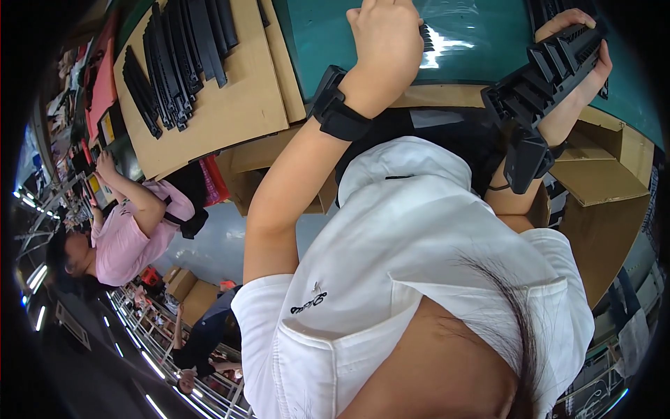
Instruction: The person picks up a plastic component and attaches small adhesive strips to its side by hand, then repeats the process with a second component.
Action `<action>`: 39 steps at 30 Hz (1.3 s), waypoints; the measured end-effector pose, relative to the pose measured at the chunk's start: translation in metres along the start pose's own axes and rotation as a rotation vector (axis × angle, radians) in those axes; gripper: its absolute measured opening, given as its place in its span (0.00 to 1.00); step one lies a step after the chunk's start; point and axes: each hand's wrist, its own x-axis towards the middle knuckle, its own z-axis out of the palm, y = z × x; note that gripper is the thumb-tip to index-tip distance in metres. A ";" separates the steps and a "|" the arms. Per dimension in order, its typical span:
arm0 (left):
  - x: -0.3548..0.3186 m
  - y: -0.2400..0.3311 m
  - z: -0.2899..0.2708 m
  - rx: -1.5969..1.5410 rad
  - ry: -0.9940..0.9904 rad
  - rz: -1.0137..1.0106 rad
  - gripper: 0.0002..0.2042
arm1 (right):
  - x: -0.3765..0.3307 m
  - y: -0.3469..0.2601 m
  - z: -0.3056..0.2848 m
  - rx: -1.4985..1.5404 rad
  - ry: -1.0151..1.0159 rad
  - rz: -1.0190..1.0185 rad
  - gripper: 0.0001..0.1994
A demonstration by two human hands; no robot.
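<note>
Over the green work surface [335,42], my left hand [387,45] is closed with its knuckles up. Its fingertips are cut off by the upper edge, and what they grip is hidden. A small dark ribbed edge [425,36] shows just beside it. My right hand [586,84] is wrapped round a black finned plastic part [548,73], held tilted above the near edge of the table. This part has a row of slanted fins and looks like it may be more than one piece together. Each wrist wears a black strapped device.
Left of my left hand, several long black plastic strips [181,63] lie on a cardboard sheet [244,105]. An open cardboard box [600,181] stands below my right forearm. A co-worker in pink [132,241] is at the left, another person [202,339] farther back.
</note>
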 end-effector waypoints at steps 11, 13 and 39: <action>0.033 0.039 -0.112 -0.451 -0.284 0.105 0.04 | -0.023 -0.006 -0.008 0.029 0.028 -0.064 0.11; 0.041 0.049 -0.126 -0.485 -0.263 0.276 0.05 | -0.025 -0.003 -0.011 0.040 0.036 -0.058 0.11; 0.011 0.034 -0.103 -0.857 -0.333 0.021 0.08 | -0.040 0.005 -0.021 0.118 0.103 -0.040 0.12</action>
